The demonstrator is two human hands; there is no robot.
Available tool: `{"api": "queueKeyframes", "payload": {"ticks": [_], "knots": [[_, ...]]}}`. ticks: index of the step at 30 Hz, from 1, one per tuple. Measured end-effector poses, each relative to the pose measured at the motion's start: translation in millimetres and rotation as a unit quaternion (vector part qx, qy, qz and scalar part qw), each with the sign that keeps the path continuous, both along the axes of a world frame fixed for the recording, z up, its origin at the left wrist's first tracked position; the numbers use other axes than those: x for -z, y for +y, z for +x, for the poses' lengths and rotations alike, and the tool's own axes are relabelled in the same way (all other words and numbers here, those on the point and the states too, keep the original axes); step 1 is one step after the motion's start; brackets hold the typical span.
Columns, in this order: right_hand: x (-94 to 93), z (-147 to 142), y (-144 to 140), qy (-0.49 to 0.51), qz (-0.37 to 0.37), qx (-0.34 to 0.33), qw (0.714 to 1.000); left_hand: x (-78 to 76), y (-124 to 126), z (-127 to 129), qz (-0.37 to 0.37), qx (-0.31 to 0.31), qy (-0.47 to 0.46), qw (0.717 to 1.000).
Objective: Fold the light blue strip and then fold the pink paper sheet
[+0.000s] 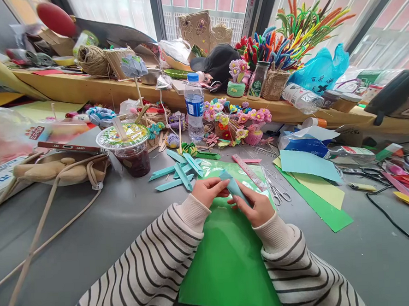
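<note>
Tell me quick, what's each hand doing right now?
Left hand: closed, pinching the folded blue paper.
Right hand: closed, holding the same piece.

On my feed I have one light-blue paper piece (237, 191), folded into a narrow band, held at a slant between the left hand (212, 190) and the right hand (254, 206), which partly hide it. Its far end points up and leftward; its near end runs down into the right hand's grip. To its left I see similar light-blue folded strips (183, 176), heaped crosswise on the worktop (136, 226).
</note>
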State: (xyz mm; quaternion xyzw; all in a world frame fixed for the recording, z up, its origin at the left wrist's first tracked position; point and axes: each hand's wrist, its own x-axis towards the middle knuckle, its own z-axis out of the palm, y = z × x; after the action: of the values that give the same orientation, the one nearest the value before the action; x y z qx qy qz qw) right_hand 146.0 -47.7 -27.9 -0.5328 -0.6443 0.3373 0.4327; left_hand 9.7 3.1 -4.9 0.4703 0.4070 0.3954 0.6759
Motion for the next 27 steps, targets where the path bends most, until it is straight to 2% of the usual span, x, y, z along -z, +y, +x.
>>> {"api": "queueKeyframes", "payload": {"ticks": [5,11,14,19,23,27], "knots": [[-1.3,-3.3,-0.8,0.067,-0.037,-0.014,0.997,1.2,-0.5,0.4,0.013,0.005,-0.03,0.999],[-8.7,-3.8,-2.7,0.013,-0.039,-0.019,0.999,1.1,-1.3,0.8,0.078,-0.016,0.03,0.996],[-12.3,-1.8,-2.0,0.016,-0.019,0.031,0.999,0.0,-3.9,1.0,0.103,0.01,0.06,0.993],[-14.8,-1.0,-0.3,0.112,-0.011,0.127,0.986,3.1,-8.6,3.1,0.105,0.102,0.059,0.987],[-15.7,-4.0,-1.2,0.125,0.007,0.163,0.979,7.4,-9.7,4.4,0.108,0.118,0.057,0.985],[-16.3,-4.1,-1.3,0.102,0.034,0.171,0.979,8.7,-9.2,5.1,0.107,0.12,0.056,0.985]]}}
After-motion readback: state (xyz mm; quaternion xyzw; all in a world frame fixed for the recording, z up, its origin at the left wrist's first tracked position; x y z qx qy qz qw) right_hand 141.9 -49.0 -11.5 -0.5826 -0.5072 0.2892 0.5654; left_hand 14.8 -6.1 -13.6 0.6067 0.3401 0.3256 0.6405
